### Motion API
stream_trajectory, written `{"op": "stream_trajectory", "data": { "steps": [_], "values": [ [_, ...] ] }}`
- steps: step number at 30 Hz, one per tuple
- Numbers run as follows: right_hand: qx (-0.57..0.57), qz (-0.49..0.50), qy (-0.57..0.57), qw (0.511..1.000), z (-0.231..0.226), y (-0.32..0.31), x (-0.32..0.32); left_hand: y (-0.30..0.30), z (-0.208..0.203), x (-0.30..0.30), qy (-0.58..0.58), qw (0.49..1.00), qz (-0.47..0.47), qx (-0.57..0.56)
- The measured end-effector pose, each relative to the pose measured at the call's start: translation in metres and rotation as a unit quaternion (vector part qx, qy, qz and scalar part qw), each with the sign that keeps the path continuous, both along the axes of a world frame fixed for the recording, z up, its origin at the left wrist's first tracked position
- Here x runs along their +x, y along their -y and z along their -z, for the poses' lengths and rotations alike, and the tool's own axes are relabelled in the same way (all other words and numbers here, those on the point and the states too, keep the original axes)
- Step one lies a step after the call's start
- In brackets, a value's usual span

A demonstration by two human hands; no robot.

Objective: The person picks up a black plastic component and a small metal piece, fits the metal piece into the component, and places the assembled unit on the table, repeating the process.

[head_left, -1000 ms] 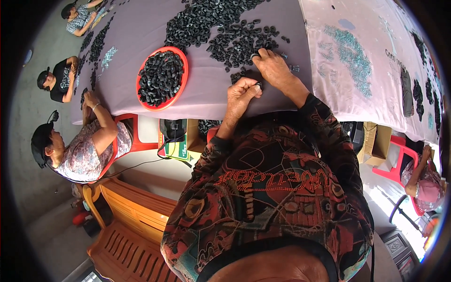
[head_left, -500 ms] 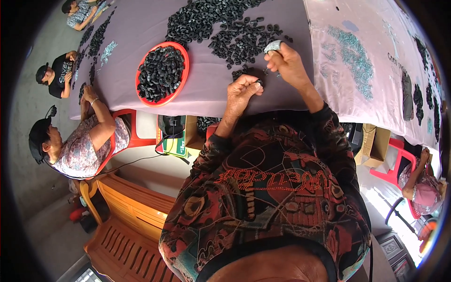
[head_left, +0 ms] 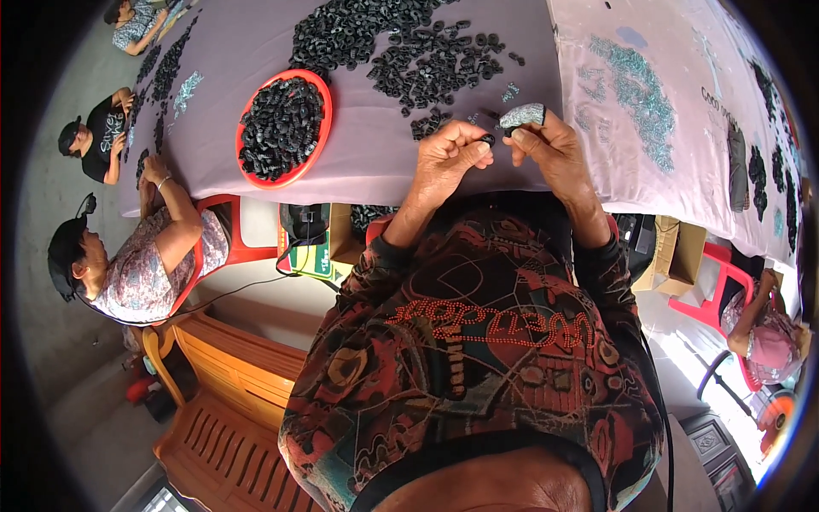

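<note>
My left hand [head_left: 448,158] is closed in a pinch over the near part of the table, gripping a small black plastic piece [head_left: 487,139] between thumb and forefinger. Close beside it, my right hand [head_left: 553,158] has its fingertips pressed together. A grey knitted finger cover [head_left: 523,115] sits on one of its fingers; whatever is pinched there is too small to make out. Just beyond both hands lie a few tiny clear-teal pieces [head_left: 510,90]. Loose black pieces [head_left: 435,68] spread farther back, beside a larger dark heap [head_left: 337,34].
A red basin [head_left: 325,128] full of black pieces stands left on the purple cloth [head_left: 213,51]. Clear-teal pieces [head_left: 640,94] lie on the pink cloth at right. Co-workers sit along the left, one [head_left: 141,264] nearby. A wooden bench [head_left: 230,367] and cardboard box [head_left: 678,256] are below.
My right hand has come down and nearer to my left hand, its fingers now close to the black piece. My left hand has shifted slightly right, still pinching the piece.
</note>
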State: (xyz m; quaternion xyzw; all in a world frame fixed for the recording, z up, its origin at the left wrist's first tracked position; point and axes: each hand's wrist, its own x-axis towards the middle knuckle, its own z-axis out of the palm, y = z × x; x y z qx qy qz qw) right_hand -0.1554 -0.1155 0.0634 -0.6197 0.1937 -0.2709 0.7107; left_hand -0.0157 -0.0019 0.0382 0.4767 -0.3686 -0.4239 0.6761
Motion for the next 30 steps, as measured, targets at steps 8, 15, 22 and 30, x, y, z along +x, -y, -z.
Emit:
{"op": "stream_trajectory", "data": {
  "steps": [8,15,22,30],
  "values": [
    [-0.021,-0.028,-0.061,0.998,-0.003,-0.007,-0.003,-0.004,-0.003,-0.005,0.021,0.999,0.025,0.013],
    [-0.103,-0.033,-0.151,0.983,-0.007,-0.011,-0.003,-0.008,0.001,-0.006,0.070,0.997,0.015,0.028],
    [-0.302,-0.091,-0.190,0.930,-0.016,-0.007,-0.009,-0.010,0.003,-0.004,0.160,0.984,0.043,0.066],
    [-0.404,-0.034,-0.200,0.892,-0.006,-0.013,-0.004,-0.007,0.002,-0.003,0.158,0.985,0.039,0.065]
  ]
}}
